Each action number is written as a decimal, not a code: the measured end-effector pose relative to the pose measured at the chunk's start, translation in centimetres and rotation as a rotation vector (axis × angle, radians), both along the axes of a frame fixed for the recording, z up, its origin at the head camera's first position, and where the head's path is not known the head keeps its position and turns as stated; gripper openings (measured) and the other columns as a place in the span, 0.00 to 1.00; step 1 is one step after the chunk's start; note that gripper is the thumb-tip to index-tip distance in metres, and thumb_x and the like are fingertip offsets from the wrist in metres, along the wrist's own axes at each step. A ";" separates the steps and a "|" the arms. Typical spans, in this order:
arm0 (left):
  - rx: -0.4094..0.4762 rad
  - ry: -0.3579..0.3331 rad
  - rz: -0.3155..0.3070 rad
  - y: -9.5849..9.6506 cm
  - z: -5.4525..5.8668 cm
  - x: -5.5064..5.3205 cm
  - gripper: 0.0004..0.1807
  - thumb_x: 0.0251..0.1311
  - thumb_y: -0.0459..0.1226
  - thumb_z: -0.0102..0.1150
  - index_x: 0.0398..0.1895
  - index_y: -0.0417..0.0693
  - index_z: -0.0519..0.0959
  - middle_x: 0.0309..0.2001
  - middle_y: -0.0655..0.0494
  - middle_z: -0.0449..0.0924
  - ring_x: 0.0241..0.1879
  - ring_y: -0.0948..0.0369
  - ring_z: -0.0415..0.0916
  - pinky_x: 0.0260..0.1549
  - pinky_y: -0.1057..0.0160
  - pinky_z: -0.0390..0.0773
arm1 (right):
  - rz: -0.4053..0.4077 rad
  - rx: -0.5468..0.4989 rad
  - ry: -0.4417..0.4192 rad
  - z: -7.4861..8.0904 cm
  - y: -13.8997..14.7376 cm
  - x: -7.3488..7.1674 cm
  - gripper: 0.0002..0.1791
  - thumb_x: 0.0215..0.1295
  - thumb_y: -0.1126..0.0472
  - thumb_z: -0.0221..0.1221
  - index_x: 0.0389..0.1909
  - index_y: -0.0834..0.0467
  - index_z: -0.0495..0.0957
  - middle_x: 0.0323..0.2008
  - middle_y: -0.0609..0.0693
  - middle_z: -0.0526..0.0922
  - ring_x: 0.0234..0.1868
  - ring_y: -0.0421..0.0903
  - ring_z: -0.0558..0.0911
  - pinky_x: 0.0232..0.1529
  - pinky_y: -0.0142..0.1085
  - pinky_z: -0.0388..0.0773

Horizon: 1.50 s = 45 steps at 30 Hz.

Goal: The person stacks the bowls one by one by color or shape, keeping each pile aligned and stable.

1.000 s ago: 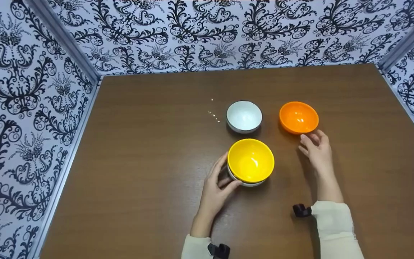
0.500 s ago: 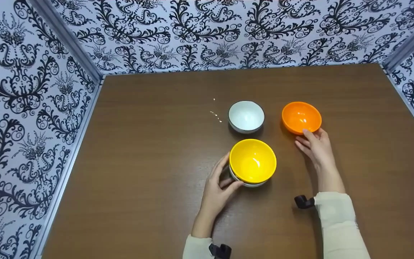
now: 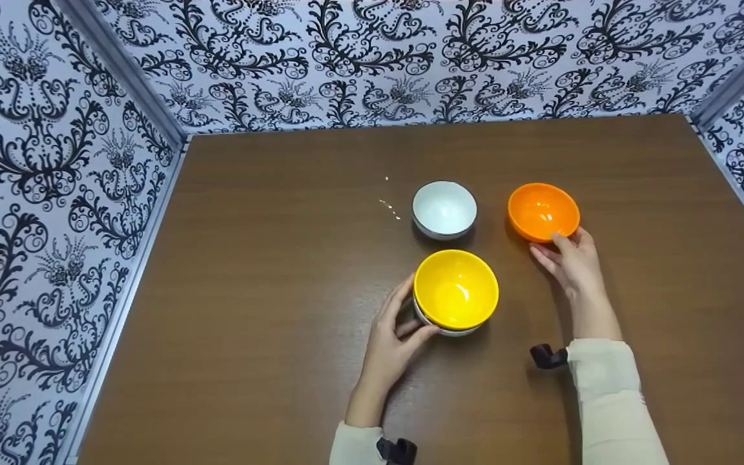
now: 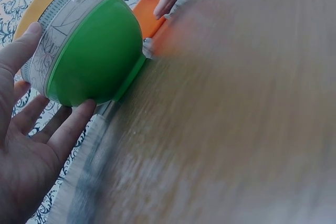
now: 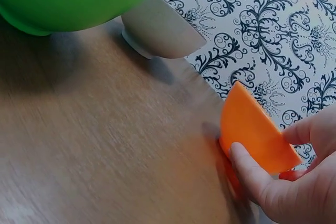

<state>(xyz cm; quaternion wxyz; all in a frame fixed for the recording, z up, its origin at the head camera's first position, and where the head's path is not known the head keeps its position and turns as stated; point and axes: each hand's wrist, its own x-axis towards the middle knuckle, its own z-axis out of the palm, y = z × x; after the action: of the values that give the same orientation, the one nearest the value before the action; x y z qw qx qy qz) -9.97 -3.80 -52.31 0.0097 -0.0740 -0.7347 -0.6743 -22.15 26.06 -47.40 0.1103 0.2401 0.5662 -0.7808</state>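
My left hand (image 3: 390,336) holds a stack of bowls from its left side. On top is a yellow bowl (image 3: 456,289); the left wrist view shows a white patterned bowl (image 4: 52,40) below it and a green bowl (image 4: 100,51) at the bottom. There the thumb lies near the upper rims and fingertips touch the green bowl low down. My right hand (image 3: 577,265) pinches the near rim of an orange bowl (image 3: 542,210), thumb over the rim and fingers outside. In the right wrist view, the orange bowl (image 5: 254,132) sits at the table surface.
A white bowl (image 3: 444,208) with a dark rim stands behind the stack, left of the orange bowl. Small light specks (image 3: 390,206) lie on the brown table (image 3: 268,271) to its left. Patterned walls (image 3: 372,64) border the table's back and sides.
My right hand has moved slightly forward to the orange bowl and now pinches its rim. The left hand and the stack stay in place; the head view has shifted slightly.
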 end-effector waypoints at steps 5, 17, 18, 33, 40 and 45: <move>-0.004 0.005 -0.001 0.1 0.0 0.0 0.47 0.55 0.45 0.71 0.77 0.53 0.59 0.75 0.59 0.61 0.71 0.57 0.66 0.55 0.67 0.81 | 0.002 -0.001 -0.009 0.2 0.1 0.1 0.41 0.79 0.60 0.44 0.80 0.45 0.28 0.81 0.51 0.36 0.53 0.43 0.75 0.62 0.32 0.74; 0.007 0.026 -0.006 0.2 0.0 -0.1 0.46 0.55 0.44 0.72 0.77 0.52 0.60 0.74 0.57 0.63 0.70 0.56 0.68 0.55 0.67 0.81 | 0.031 0.033 0.003 0.5 -0.1 0.5 0.40 0.79 0.61 0.44 0.80 0.47 0.30 0.80 0.52 0.39 0.52 0.43 0.75 0.63 0.33 0.74; 0.007 0.024 -0.006 0.2 0.0 -0.1 0.46 0.55 0.44 0.72 0.77 0.53 0.60 0.74 0.57 0.63 0.70 0.56 0.68 0.55 0.67 0.81 | 0.034 0.039 0.006 0.6 -0.1 0.5 0.40 0.79 0.62 0.44 0.80 0.48 0.31 0.80 0.53 0.40 0.52 0.43 0.75 0.63 0.33 0.74; -0.002 0.012 -0.011 -0.1 0.2 -0.1 0.46 0.55 0.45 0.72 0.76 0.56 0.60 0.74 0.57 0.62 0.70 0.57 0.68 0.56 0.68 0.80 | 0.077 0.097 0.059 1.0 -0.3 1.6 0.40 0.79 0.59 0.45 0.80 0.49 0.31 0.81 0.53 0.37 0.54 0.43 0.74 0.61 0.32 0.75; -0.005 0.017 -0.011 -0.1 0.1 -0.1 0.46 0.55 0.45 0.71 0.77 0.55 0.60 0.75 0.57 0.62 0.70 0.56 0.67 0.56 0.67 0.80 | 0.091 0.113 0.102 1.6 -0.5 2.3 0.40 0.78 0.59 0.46 0.80 0.51 0.33 0.79 0.55 0.41 0.53 0.42 0.75 0.58 0.31 0.78; -0.008 0.020 -0.009 -0.2 0.0 -0.1 0.47 0.55 0.45 0.72 0.77 0.54 0.60 0.75 0.56 0.61 0.71 0.54 0.67 0.56 0.67 0.80 | 0.098 0.107 0.149 2.1 -0.6 2.9 0.40 0.78 0.60 0.48 0.80 0.54 0.36 0.64 0.46 0.61 0.47 0.39 0.81 0.52 0.29 0.83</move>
<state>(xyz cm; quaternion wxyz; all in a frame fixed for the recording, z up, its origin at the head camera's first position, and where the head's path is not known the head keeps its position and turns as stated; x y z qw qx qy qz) -10.06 -3.98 -52.28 0.0137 -0.0844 -0.7369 -0.6706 -19.22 25.50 -45.31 0.0929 0.1588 0.6247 -0.7588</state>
